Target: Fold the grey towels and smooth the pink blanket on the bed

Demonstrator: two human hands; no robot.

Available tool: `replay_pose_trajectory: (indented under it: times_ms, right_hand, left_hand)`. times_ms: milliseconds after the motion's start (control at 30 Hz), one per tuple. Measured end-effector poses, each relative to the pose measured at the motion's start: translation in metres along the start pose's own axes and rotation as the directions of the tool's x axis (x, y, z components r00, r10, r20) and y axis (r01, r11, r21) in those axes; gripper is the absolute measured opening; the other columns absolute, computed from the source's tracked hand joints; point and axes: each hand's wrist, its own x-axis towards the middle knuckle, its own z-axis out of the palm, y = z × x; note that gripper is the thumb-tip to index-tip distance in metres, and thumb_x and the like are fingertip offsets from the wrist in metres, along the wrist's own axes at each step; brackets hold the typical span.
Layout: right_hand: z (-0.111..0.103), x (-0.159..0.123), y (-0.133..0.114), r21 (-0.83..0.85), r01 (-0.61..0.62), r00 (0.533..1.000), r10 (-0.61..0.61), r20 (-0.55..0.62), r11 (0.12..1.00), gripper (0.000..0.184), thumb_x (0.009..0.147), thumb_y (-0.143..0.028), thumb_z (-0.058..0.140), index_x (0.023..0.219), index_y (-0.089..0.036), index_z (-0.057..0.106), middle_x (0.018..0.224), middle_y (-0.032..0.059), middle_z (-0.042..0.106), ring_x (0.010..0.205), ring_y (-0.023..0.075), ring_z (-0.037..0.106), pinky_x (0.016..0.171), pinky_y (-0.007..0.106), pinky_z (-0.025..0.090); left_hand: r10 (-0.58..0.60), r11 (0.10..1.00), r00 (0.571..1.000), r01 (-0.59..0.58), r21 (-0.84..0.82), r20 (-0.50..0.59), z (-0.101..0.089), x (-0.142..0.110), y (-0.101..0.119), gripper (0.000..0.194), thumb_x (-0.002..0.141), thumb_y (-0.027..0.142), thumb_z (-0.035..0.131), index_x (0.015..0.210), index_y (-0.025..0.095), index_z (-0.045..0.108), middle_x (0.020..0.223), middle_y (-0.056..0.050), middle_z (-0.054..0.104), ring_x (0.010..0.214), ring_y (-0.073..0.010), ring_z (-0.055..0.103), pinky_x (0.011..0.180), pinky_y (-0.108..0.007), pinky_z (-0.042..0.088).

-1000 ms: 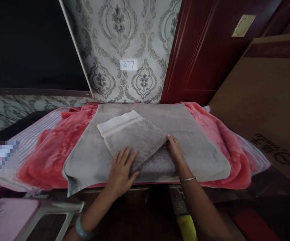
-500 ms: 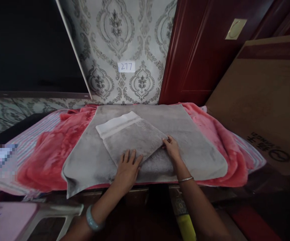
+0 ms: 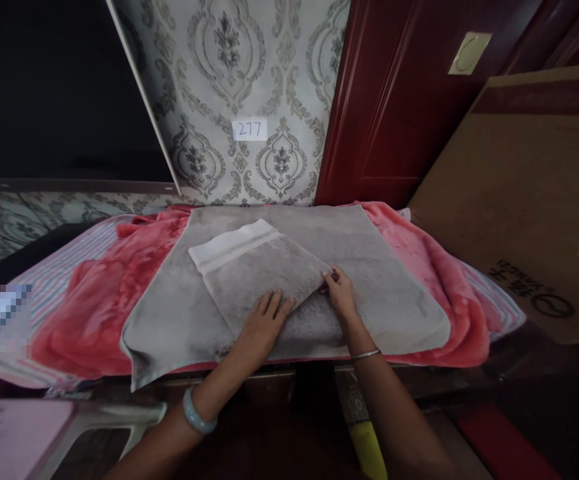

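Note:
A grey plush towel (image 3: 254, 277) with a white band along its upper-left edge lies slantwise, in a folded-looking square. Beneath it spreads a larger grey cloth (image 3: 394, 293), its front-left corner hanging over the edge. My left hand (image 3: 263, 323) rests flat on the towel's near side, fingers stretched out. At the towel's right corner, my right hand (image 3: 340, 293) pinches the edge between thumb and fingers. The fingertips partly cover that corner.
Under the grey cloth lies a red-pink blanket (image 3: 84, 307) over a striped sheet (image 3: 59, 267). A large cardboard box (image 3: 529, 200) leans at the right. A dark television screen (image 3: 59, 93) stands back left. Near front left is a pink-topped stool (image 3: 24, 433).
My left hand has slid slightly right and up across the towel. My right hand keeps its pinch on the corner. The whole view has shifted a little.

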Motion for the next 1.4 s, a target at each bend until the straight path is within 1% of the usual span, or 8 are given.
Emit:
replay_pose_trajectory:
  times_ms: [167, 300, 400, 600, 833, 1233, 1333, 1400]
  right_hand:
    - [0.001, -0.002, -0.001, 0.003, 0.001, 0.999, 0.0, -0.041, 1.0, 0.06, 0.068, -0.056, 0.063, 0.111, -0.015, 0.064, 0.068, -0.0047, 0.055, 0.051, 0.0119, 0.051, 0.047, 0.026, 0.048]
    - [0.0, -0.001, 0.001, -0.007, 0.009, 1.0, -0.009, -0.027, 1.0, 0.06, 0.07, -0.056, 0.062, 0.113, -0.014, 0.065, 0.069, -0.004, 0.056, 0.051, 0.0123, 0.052, 0.047, 0.027, 0.049]
    - [0.0, 0.0, 0.002, -0.017, 0.009, 1.0, -0.009, -0.02, 1.0, 0.059, 0.071, -0.057, 0.063, 0.113, -0.015, 0.065, 0.068, -0.004, 0.057, 0.052, 0.0125, 0.052, 0.048, 0.026, 0.049]
    - [0.0, 0.0, 0.003, -0.014, 0.02, 1.0, -0.02, -0.023, 1.0, 0.056, 0.07, -0.056, 0.063, 0.11, -0.016, 0.065, 0.067, -0.0038, 0.056, 0.05, 0.0123, 0.052, 0.046, 0.026, 0.048]
    - [0.001, 0.001, 0.004, -0.015, 0.015, 1.0, -0.015, -0.009, 1.0, 0.058, 0.071, -0.058, 0.061, 0.112, -0.017, 0.065, 0.068, -0.003, 0.057, 0.053, 0.0133, 0.053, 0.049, 0.027, 0.05]
    - [0.002, 0.0, 0.003, -0.021, 0.037, 0.999, -0.038, -0.02, 0.999, 0.054, 0.072, -0.055, 0.062, 0.108, -0.015, 0.065, 0.068, -0.0041, 0.055, 0.05, 0.0118, 0.051, 0.046, 0.025, 0.047]
    - [0.001, -0.001, 0.004, -0.083, 0.041, 0.999, -0.043, -0.029, 0.996, 0.057, 0.076, -0.056, 0.058, 0.117, -0.016, 0.064, 0.072, -0.0018, 0.059, 0.053, 0.0134, 0.053, 0.049, 0.027, 0.05]
    - [0.001, -0.005, 0.003, -0.168, 0.102, 0.993, -0.109, -0.036, 0.981, 0.058, 0.082, -0.053, 0.054, 0.125, -0.015, 0.061, 0.081, 0.0035, 0.065, 0.064, 0.018, 0.06, 0.06, 0.033, 0.055]
  left_hand:
    - [0.029, 0.999, 1.0, -0.029, -0.038, 0.001, -0.007, -0.008, -0.003, 0.064, 0.089, 0.0, 0.044, 0.144, 0.033, 0.051, 0.149, -0.012, 0.05, 0.134, -0.0294, 0.049, 0.104, -0.051, 0.047]
    - [0.028, 0.997, 0.994, -0.036, -0.075, -0.108, -0.004, -0.012, -0.005, 0.062, 0.087, -0.002, 0.048, 0.139, 0.031, 0.057, 0.144, -0.013, 0.054, 0.126, -0.0289, 0.053, 0.099, -0.049, 0.05]
    - [0.062, 0.994, 0.99, -0.072, -0.076, -0.129, -0.003, -0.013, -0.006, 0.055, 0.087, -0.002, 0.049, 0.132, 0.028, 0.062, 0.139, -0.013, 0.056, 0.125, -0.0285, 0.053, 0.1, -0.047, 0.05]
    - [0.04, 0.998, 0.995, -0.045, -0.051, -0.086, -0.009, -0.007, 0.0, 0.04, 0.09, 0.004, 0.05, 0.125, 0.019, 0.062, 0.14, -0.017, 0.054, 0.123, -0.0303, 0.053, 0.099, -0.05, 0.051]
    - [0.028, 0.998, 0.997, -0.031, -0.056, -0.066, -0.01, 0.001, 0.0, 0.04, 0.088, 0.001, 0.047, 0.122, 0.018, 0.06, 0.133, -0.017, 0.057, 0.113, -0.0277, 0.057, 0.092, -0.046, 0.053]
    - [-0.066, 0.997, 0.998, 0.066, 0.028, 0.016, -0.013, 0.015, 0.005, 0.027, 0.09, 0.005, 0.047, 0.109, 0.015, 0.064, 0.122, -0.016, 0.062, 0.104, -0.0269, 0.059, 0.084, -0.044, 0.055]
    - [-0.09, 0.995, 0.995, 0.088, 0.042, 0.05, -0.016, 0.019, 0.006, 0.028, 0.091, 0.004, 0.044, 0.108, 0.014, 0.064, 0.117, -0.016, 0.063, 0.1, -0.0266, 0.06, 0.08, -0.041, 0.056]
    - [-0.098, 0.995, 0.992, 0.095, 0.042, 0.074, -0.019, 0.023, 0.007, 0.026, 0.091, 0.004, 0.044, 0.105, 0.014, 0.063, 0.11, -0.015, 0.063, 0.097, -0.0269, 0.06, 0.076, -0.039, 0.055]
